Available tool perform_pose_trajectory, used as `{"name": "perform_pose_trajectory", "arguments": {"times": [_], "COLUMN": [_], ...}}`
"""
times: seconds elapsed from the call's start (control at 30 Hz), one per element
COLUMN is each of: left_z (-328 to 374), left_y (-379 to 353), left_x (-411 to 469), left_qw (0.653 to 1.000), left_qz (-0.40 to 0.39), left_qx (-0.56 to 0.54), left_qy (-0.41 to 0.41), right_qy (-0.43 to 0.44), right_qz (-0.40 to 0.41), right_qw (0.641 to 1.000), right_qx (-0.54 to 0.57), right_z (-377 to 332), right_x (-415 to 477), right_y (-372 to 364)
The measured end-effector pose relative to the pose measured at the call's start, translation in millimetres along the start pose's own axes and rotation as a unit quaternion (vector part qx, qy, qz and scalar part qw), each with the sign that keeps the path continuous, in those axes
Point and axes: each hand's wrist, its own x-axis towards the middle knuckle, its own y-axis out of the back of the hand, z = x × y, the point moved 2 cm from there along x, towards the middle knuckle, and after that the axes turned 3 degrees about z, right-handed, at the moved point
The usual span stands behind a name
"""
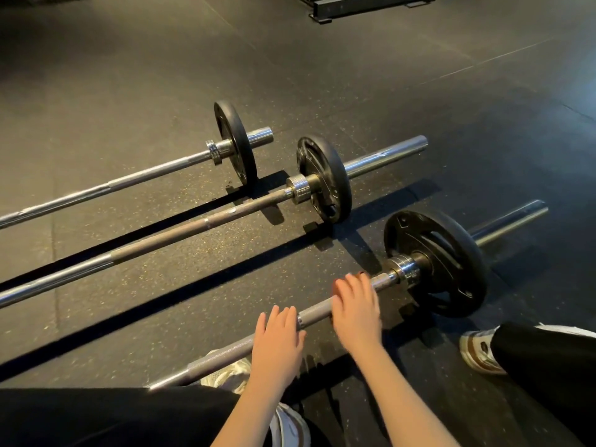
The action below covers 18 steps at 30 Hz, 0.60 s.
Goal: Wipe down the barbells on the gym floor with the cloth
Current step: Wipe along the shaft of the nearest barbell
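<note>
Three barbells lie side by side on the black rubber floor. The nearest barbell (317, 312) has a black plate (451, 269) at its right end. Both of my hands lie on top of its knurled shaft, left of the collar. My left hand (277, 337) rests over the bar with the fingers stretched forward. My right hand (354, 304) sits further right, fingers straight and slightly blurred. Neither hand holds a cloth. A crumpled white thing (225, 372), possibly the cloth, lies on the floor under the bar by my left wrist. The middle barbell (193, 230) and the far barbell (129, 180) lie beyond.
My legs in black trousers and white-and-brown shoes (480, 350) stand on either side of the near bar. The black base of a rack (364, 4) sits at the far top of the floor. Open floor stretches beyond the far barbell.
</note>
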Motion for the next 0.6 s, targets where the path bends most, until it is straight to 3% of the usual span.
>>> {"name": "perform_pose_trajectory", "arguments": {"times": [0.2,0.3,0.4,0.47,0.6], "left_z": [11,9,12,15,16], "left_y": [0,-4,-6,-7,-11], "left_x": [14,17,21,22,24], "left_qw": [0.999,0.999,0.999,0.999,0.999], "left_qz": [-0.032,-0.029,-0.033,-0.026,-0.025], "left_qx": [-0.004,0.004,-0.006,-0.006,-0.017], "left_qy": [-0.008,-0.015,-0.017,-0.023,-0.026], "right_qy": [0.174,0.092,-0.046,0.006,0.102], "right_qz": [-0.034,-0.003,0.05,0.045,-0.013], "right_qw": [0.983,0.989,0.998,0.998,0.994], "right_qx": [-0.046,-0.112,-0.011,0.045,-0.039], "right_z": [13,26,12,-2,28], "right_x": [14,37,25,6,25], "right_y": [17,31,26,11,14]}}
